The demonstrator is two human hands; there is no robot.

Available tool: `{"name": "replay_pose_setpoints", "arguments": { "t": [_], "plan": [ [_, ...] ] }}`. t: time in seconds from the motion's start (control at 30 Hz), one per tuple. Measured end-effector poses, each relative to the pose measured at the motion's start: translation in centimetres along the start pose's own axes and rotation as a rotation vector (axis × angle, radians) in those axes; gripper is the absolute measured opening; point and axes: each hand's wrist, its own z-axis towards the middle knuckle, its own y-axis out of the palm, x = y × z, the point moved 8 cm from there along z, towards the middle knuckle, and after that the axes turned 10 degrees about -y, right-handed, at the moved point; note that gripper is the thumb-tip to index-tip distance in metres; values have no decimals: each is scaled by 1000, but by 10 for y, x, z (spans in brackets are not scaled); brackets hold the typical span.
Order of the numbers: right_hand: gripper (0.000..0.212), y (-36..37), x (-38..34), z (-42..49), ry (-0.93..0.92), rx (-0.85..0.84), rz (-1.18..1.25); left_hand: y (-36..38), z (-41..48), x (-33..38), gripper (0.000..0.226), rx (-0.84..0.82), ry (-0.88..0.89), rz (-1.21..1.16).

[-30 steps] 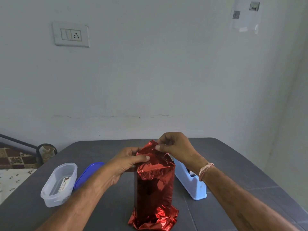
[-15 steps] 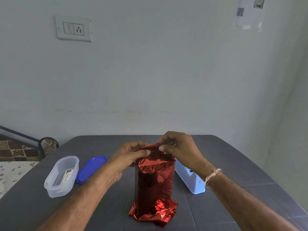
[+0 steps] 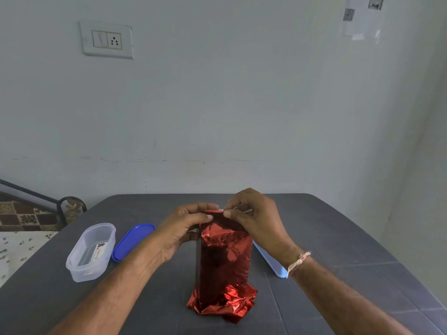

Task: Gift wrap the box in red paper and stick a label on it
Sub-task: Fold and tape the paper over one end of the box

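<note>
Red paper (image 3: 221, 303), lower centre of the frame: crumpled skirt flaring on the grey table (image 3: 338, 228). Box (image 3: 223, 259): upright on the table, sheathed in that paper. Left hand (image 3: 183, 228): thumb and fingers pinch the paper's top edge from the left. Right hand (image 3: 256, 218): pinches the same edge from the right, perhaps with a bit of tape. Clear tub (image 3: 83, 272), lower left, with a blue lid (image 3: 133, 240) just beside it. Pale blue dispenser (image 3: 271, 259): behind the box, partly hidden by the right wrist. Switch plate (image 3: 106, 39): upper left, on the wall.
</note>
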Motion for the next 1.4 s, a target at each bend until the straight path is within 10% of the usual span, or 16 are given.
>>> {"name": "replay_pose_setpoints", "arguments": {
  "t": [1.4],
  "plan": [
    [11,3,-2,-25,-194,-204,-241,-11,-8,-6,25,-32,65,45]
  ]
}}
